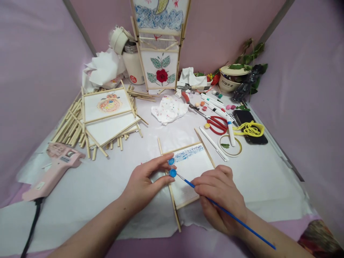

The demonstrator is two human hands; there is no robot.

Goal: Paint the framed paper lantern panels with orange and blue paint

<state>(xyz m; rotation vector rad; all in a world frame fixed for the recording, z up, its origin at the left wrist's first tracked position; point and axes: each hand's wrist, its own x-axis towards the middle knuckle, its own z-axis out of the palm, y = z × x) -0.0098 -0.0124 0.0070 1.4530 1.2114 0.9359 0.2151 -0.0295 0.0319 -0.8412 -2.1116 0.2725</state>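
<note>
Paintbrush (228, 212), one, one glue gun (57, 166), two hands (146, 179) (221, 197)

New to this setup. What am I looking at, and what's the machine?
No machine here: these are a person's bare hands. There is one view, from a camera worn on the head, looking forward and down.

The left hand pinches a small blue paint pot. The right hand holds a paintbrush, its tip at the pot. Beneath lies a stick-framed panel with blue dabs along its far edge.

On the white-covered table: a pink glue gun and wooden sticks on the left; red-handled scissors and a phone on the right.
</note>
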